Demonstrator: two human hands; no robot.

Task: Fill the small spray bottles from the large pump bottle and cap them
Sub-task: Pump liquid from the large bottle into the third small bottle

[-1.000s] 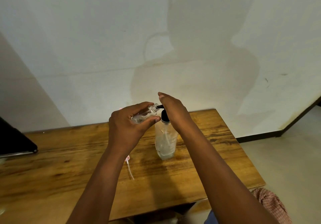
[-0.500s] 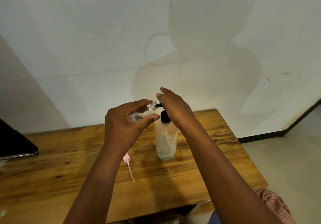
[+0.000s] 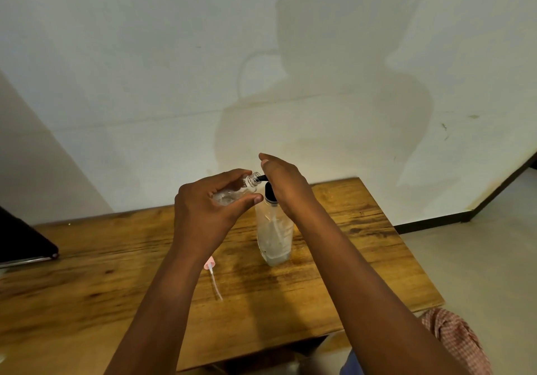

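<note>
A tall clear pump bottle with a black pump head stands on the wooden table. My left hand grips a small clear spray bottle, tilted with its open neck against the black pump spout. My right hand lies flat on top of the pump head with straight fingers, hiding most of it. A pink spray cap with its thin white dip tube lies on the table below my left wrist.
A dark flat object sits at the table's left edge. The table's back edge meets a white wall. Checked cloth shows at the lower right, with floor to the right of the table.
My right hand rose on the pump head half a second ago and has come back down a little. My left hand keeps the small bottle at the spout.
</note>
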